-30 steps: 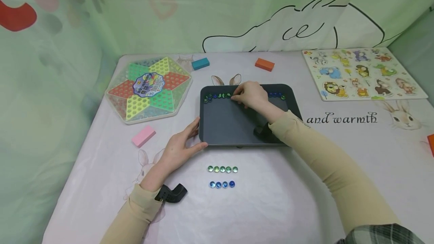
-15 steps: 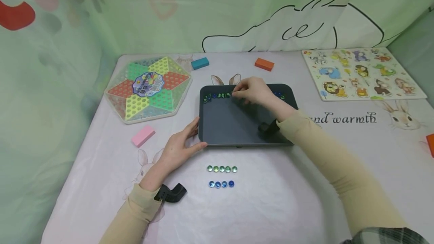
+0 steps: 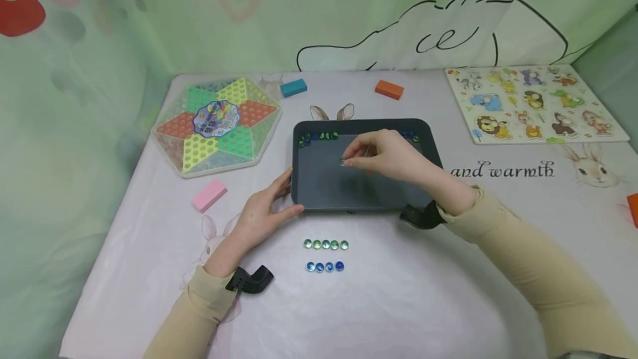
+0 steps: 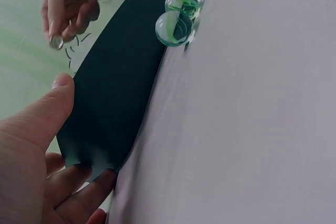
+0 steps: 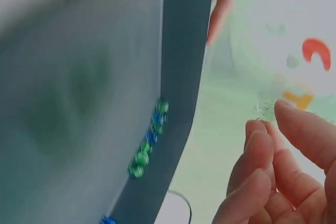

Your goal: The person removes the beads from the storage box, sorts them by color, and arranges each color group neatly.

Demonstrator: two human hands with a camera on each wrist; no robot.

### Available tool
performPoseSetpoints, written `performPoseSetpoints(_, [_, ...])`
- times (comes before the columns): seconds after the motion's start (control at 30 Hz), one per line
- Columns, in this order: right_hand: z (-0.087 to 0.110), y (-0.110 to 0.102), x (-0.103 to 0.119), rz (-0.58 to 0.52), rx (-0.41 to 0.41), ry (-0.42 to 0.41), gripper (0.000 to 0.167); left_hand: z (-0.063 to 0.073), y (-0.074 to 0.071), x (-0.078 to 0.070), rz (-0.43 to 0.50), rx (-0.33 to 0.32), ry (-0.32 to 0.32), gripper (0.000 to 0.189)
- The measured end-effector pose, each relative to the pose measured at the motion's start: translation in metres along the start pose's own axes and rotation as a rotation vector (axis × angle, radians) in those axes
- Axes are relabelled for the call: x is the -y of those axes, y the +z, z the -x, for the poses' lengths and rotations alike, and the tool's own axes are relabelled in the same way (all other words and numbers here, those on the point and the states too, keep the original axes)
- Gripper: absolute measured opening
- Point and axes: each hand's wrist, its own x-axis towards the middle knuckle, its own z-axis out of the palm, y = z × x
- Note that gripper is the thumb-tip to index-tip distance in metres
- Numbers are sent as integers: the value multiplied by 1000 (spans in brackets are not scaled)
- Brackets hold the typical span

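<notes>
My right hand (image 3: 391, 153) pinches a clear green marble (image 3: 341, 162) between thumb and fingertips, above the dark grey tray (image 3: 324, 184). The right wrist view shows that marble (image 5: 266, 110) at the fingertips, with the other fingers curled below it. At the tray's near left corner, my left hand (image 3: 260, 216) holds the tray, its thumb at the rim and its fingers along the outside. Green and blue marbles (image 3: 324, 136) line the tray's far wall from the left corner; others (image 3: 410, 136) sit at the far right, partly hidden by the right hand.
In front of the tray lie a row of green marbles (image 3: 326, 244) and a row of blue marbles (image 3: 325, 267). A hexagonal Chinese checkers board (image 3: 216, 126), an animal puzzle board (image 3: 538, 105), and pink (image 3: 209, 195), teal (image 3: 294, 88) and orange blocks (image 3: 389, 90) lie around.
My right hand has drawn back from the tray's far wall toward its middle with the green marble pinched. The left hand stays at the corner, and the view has shifted slightly.
</notes>
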Motion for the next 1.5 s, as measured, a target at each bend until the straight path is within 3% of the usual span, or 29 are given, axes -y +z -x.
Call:
performPoseSetpoints(0.33, [45, 25, -7, -33, 44, -71, 8, -2, -1, 1, -11, -4, -12, 78])
performPoseSetpoints(0.6, [66, 50, -9, 135, 81, -192, 5, -2, -3, 0, -11, -6, -5, 79])
performPoseSetpoints(0.83, [70, 65, -13, 303, 126, -178, 7, -2, -2, 0, -6, -2, -11, 78])
performPoseSetpoints(1.03, [69, 69, -14, 374, 143, -148, 8, -2, -1, 0, -2, 2, -15, 78])
performPoseSetpoints(1.3, [71, 67, -12, 367, 148, -131, 8, -1, -1, -1, 2, 8, -21, 79])
performPoseSetpoints(1.5, [68, 53, -3, 249, 213, -159, 11, 0, 0, 0, -2, 6, -18, 78])
